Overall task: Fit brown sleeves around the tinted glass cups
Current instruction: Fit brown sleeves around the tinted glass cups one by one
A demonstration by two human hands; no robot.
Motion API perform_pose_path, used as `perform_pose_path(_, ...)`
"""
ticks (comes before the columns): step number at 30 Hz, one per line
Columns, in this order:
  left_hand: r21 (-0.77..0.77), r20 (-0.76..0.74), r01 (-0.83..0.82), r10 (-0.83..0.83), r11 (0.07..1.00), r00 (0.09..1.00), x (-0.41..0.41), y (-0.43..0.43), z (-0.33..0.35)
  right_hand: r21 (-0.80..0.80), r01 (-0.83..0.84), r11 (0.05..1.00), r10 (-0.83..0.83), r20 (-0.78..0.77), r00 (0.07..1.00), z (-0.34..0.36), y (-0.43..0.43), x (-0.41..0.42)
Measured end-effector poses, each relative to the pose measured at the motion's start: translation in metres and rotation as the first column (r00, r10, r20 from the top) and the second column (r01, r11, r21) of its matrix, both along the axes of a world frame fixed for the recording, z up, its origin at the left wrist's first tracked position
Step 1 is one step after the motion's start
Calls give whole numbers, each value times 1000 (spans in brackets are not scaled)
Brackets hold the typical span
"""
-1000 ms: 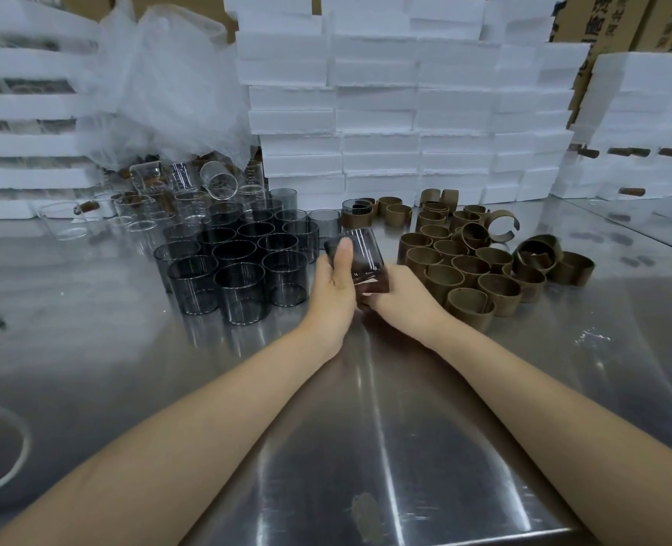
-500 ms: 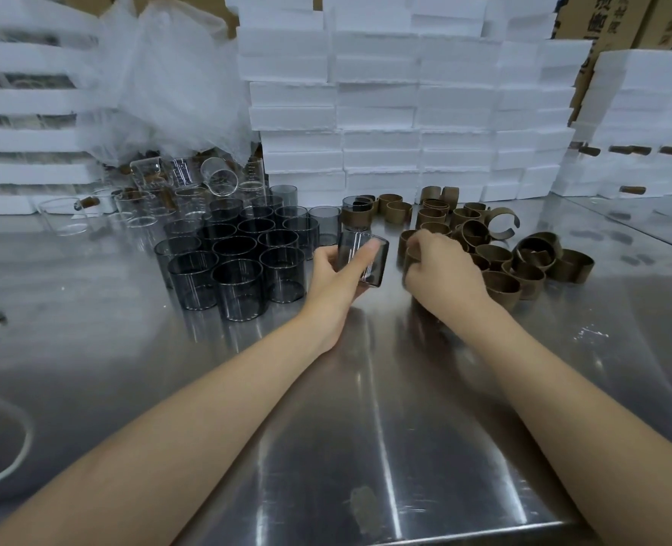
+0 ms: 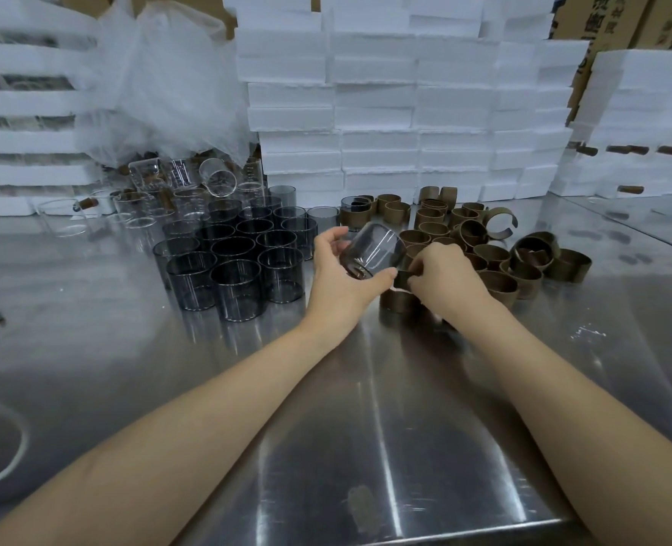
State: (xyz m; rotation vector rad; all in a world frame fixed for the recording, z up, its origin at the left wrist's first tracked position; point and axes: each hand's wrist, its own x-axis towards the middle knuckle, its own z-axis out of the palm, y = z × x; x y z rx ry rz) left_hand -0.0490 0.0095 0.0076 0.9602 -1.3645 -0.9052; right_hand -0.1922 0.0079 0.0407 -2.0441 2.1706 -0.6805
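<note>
My left hand [image 3: 340,277] grips a tinted glass cup [image 3: 373,251] tilted on its side above the steel table, its base toward me. My right hand [image 3: 444,281] pinches a brown sleeve [image 3: 403,278] right beside the cup's base. Another brown sleeve [image 3: 399,301] stands on the table just under my right hand. A block of upright tinted cups [image 3: 233,262] stands to the left of my hands. A pile of loose brown sleeves [image 3: 496,250] lies to the right.
Clear glass cups [image 3: 157,199] crowd the back left under a plastic bag [image 3: 160,80]. Stacks of white foam trays [image 3: 405,112] wall off the back. A sleeved cup [image 3: 356,208] stands behind the pile. The steel table [image 3: 365,427] runs to its front edge near me.
My left hand has tilted the cup onto its side. My right hand has come back from the sleeve pile with a sleeve pinched in its fingers, close to the cup.
</note>
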Motion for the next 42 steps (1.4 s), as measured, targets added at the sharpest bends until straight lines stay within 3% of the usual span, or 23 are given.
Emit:
perform_pose_path(4, -111, 58, -63, 70, 992, 996, 0, 5, 2, -283, 69, 957, -42, 101, 994, 3, 0, -4)
perform_pose_path(7, -147, 76, -114, 127, 983, 989, 1, 5, 4, -410, 107, 906, 16, 286, 958, 7, 0, -5)
perform_pose_path(9, -163, 135, -110, 132, 981, 982, 2, 5, 3, -388, 79, 918, 146, 517, 843, 10, 2, -1)
perform_pose_path(11, -190, 210, -80, 120, 979, 970, 3, 4, 2, -400, 26, 916, 243, 606, 758, 11, 1, 2)
perform_pose_path(17, -170, 247, -46, 87, 984, 965, 4, -2, -2, -478, -142, 867, 337, 350, 874, 6, 0, 3)
perform_pose_path(21, -131, 200, -72, 98, 989, 975, 2, -4, -5, -567, -264, 780, 441, 200, 875, 8, 4, 6)
perform_pose_path(26, -129, 225, -29, 57, 991, 973, 3, -7, -7, -605, -124, 787, 390, 332, 859, 9, 3, 9)
perform_pose_path(30, -131, 249, 36, -2, 991, 969, 3, -8, -10, -530, -170, 831, 407, 371, 835, 8, 4, 7)
perform_pose_path(42, -75, 246, 187, -163, 979, 955, 8, -8, -8, -546, -352, 760, 503, 152, 851, 1, 4, 10)
